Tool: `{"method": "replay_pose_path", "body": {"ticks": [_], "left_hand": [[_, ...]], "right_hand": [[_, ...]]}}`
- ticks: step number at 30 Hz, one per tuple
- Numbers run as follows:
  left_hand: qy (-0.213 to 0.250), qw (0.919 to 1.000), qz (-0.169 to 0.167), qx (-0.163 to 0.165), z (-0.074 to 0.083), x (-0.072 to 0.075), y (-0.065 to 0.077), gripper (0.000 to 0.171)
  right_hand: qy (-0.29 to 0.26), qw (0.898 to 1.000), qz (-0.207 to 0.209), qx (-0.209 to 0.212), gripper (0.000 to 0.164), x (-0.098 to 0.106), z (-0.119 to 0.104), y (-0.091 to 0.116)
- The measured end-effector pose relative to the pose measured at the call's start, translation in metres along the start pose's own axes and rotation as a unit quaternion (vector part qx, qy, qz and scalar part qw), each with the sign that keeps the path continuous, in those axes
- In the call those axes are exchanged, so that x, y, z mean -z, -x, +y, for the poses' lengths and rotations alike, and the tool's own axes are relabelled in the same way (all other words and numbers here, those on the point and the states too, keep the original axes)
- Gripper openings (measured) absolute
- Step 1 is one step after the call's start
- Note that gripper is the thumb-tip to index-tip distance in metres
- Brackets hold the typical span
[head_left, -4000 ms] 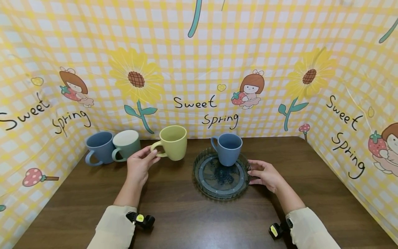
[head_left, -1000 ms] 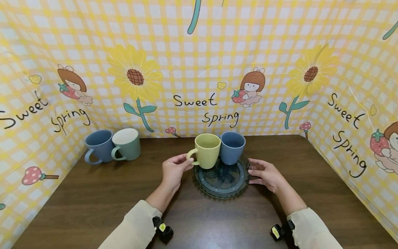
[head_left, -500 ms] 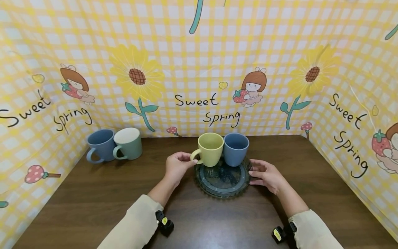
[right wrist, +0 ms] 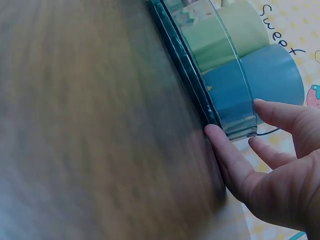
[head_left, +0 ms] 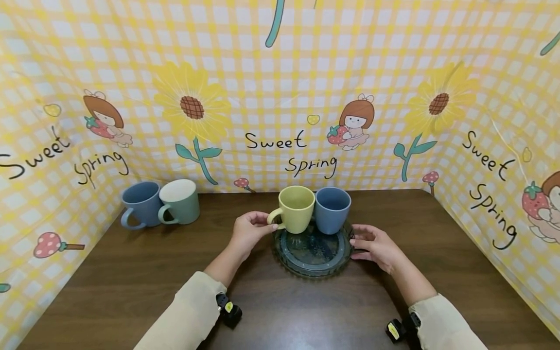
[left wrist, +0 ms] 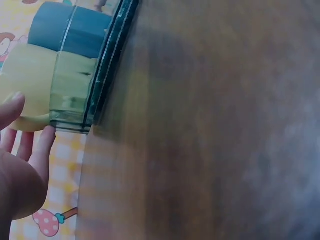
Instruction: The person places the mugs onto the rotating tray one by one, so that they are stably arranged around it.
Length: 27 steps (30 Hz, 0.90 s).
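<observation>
left hand [head_left: 250,236]: thumb and fingers pinch the handle [head_left: 272,215] of the yellow-green mug [head_left: 297,214]. the mug body is upright, just beyond the fingertips on the tray side, with the handle toward the hand. left wrist view: thumb on the upper side, the fingers below, close to the tray wall.

mug position: inside the rim of the clear, dark-tinted tray [head_left: 312,267], toward its back left. its lower part shows through the tray wall; base is at or just above the tray floor, cannot tell which.

neighbour: blue mug [head_left: 333,214], upright in the same tray, immediately right of the yellow-green mug. whether the 2 touch, cannot tell.

right hand [head_left: 374,247]: fingers spread, not clenched, tips against the right side of the tray. right wrist view: 1 digit at the rim, 1 low by the base, near the table [head_left: 131,262]. blue mug is just inside the wall from these fingertips, not held.

elsewhere: far-left blue mug [head_left: 144,204] and green mug [head_left: 181,204], white inside, stand side by side on the table, well apart from both hands. checked cloth [head_left: 262,82] behind.
</observation>
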State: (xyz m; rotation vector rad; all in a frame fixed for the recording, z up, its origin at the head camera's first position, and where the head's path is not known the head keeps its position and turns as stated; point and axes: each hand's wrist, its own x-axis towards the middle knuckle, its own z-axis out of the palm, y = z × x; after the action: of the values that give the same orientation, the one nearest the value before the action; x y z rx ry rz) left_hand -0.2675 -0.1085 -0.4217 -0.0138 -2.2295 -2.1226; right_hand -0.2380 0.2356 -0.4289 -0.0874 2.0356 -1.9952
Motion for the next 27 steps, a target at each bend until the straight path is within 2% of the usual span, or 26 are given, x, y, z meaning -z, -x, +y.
{"method": "replay_pose_path", "body": {"ticks": [4, 10, 21, 27], "left_hand": [[0.002, 0.9996, -0.029, 0.006, 0.002, 0.003, 0.0, 0.033], [0.011, 0.999, -0.044, 0.003, -0.001, 0.011, -0.001, 0.036], [0.013, 0.9986, -0.049, -0.011, 0.001, 0.026, 0.006, 0.042], [0.001, 0.9988, -0.043, -0.023, 0.004, 0.036, 0.012, 0.041]], "right_hand": [[0.003, 1.0, -0.007, 0.001, 0.061, 0.005, -0.001, -0.001], [0.006, 1.0, -0.011, 0.007, 0.06, 0.007, -0.003, -0.004], [0.028, 1.0, -0.001, -0.001, 0.058, 0.006, -0.007, -0.015], [0.031, 0.999, -0.018, 0.001, 0.058, 0.009, -0.008, -0.018]]}}
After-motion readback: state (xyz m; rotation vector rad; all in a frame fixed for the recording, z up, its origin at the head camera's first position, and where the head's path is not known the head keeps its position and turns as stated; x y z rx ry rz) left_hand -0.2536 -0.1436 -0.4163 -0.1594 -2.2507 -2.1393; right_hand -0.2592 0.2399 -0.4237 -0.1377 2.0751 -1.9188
